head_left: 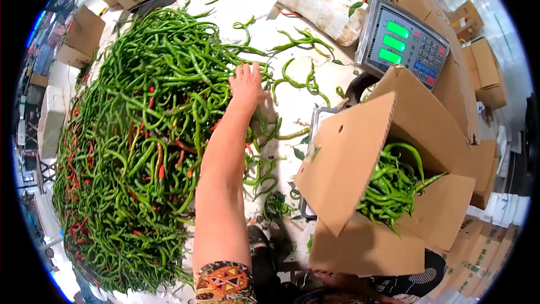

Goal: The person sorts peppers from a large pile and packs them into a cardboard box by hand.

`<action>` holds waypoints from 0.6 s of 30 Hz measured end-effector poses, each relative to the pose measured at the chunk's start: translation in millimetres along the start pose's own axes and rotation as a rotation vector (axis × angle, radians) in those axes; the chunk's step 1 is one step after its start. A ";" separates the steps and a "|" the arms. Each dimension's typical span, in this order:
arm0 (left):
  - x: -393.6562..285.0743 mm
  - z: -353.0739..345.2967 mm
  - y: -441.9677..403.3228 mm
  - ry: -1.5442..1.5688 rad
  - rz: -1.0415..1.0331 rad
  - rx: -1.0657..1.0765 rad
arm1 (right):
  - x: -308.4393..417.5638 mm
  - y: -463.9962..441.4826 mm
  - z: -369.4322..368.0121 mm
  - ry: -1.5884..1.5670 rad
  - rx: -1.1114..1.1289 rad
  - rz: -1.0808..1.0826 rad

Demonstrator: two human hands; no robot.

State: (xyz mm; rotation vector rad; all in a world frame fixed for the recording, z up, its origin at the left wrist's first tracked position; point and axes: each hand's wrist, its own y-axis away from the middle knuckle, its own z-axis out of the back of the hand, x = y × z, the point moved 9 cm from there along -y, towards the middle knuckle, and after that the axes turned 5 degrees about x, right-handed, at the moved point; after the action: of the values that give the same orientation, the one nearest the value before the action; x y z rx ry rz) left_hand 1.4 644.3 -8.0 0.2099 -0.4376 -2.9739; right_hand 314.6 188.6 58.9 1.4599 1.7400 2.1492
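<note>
Fingers spread, my left hand [246, 83] reaches to the right edge of a large heap of long green peppers [169, 67], over a few loose ones. Nothing is visibly gripped in it. Red peppers are mixed into the heap. Low in the view, below an open cardboard box [349, 155], part of my right hand [329, 278] shows in shadow, its fingers too hidden to read. Green peppers [388, 191] lie inside the box, which stands on a scale platform [306, 211].
A scale display [402, 42] with green lit readouts stands behind the box. A white foam container [315, 3] holds more peppers at the top. Loose peppers [298, 81] lie on the white surface. Other cardboard boxes [486, 73] stand at the right.
</note>
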 end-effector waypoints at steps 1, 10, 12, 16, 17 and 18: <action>4.6 -10.7 -9.0 0.001 0.020 0.031 | -4.9 -4.4 2.4 -0.015 -0.009 -0.019; 27.2 -60.9 -25.3 -0.093 0.052 0.198 | -23.5 -21.7 13.4 -0.046 -0.070 -0.064; 23.3 -71.9 -12.3 -0.088 -0.025 0.211 | -23.6 -22.2 14.1 -0.047 -0.087 -0.045; 26.9 -95.2 57.1 -0.220 -0.149 0.369 | -19.7 -20.9 13.9 -0.021 -0.108 0.017; 30.0 -101.0 80.5 -0.264 -0.179 0.426 | -18.3 -21.0 13.5 -0.012 -0.113 0.035; 33.0 -108.2 104.5 -0.356 -0.204 0.477 | -16.2 -19.8 12.9 0.000 -0.115 0.056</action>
State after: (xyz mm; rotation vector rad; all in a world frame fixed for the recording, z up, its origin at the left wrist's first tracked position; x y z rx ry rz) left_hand -3.1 510.3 -83.7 -0.2542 -1.2351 -3.0504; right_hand 322.1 197.3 32.6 1.4970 1.5654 2.2343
